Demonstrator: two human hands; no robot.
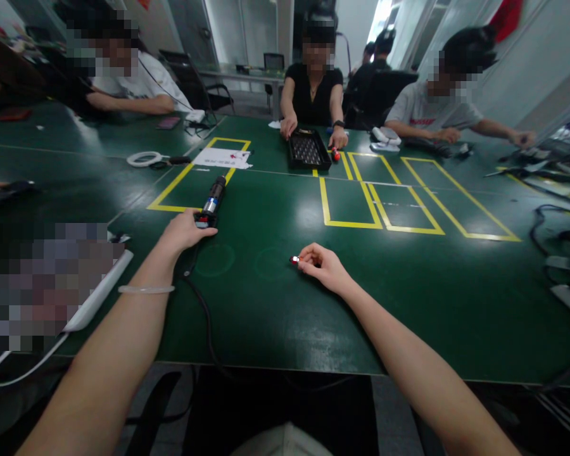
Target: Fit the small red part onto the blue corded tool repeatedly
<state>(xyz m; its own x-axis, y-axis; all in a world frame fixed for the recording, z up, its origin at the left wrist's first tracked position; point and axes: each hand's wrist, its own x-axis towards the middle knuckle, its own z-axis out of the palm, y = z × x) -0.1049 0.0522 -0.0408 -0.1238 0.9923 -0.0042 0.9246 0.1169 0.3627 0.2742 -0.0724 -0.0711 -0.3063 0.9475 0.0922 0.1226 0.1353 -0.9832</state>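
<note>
My left hand is closed around the near end of a black cylindrical tool with a silver and blue band. The tool lies on the green table and points away from me; a little red shows at its base beside my thumb. Between the thumb and fingertips of my right hand is a small red and dark piece with a bright spot, held just over the table. It is too small to name its kind.
A white-edged device with a blurred screen lies at left. Beneath my left hand runs a black cable. Yellow tape rectangles mark the table. Opposite, a person's hands are at a black tray. Cables lie at right.
</note>
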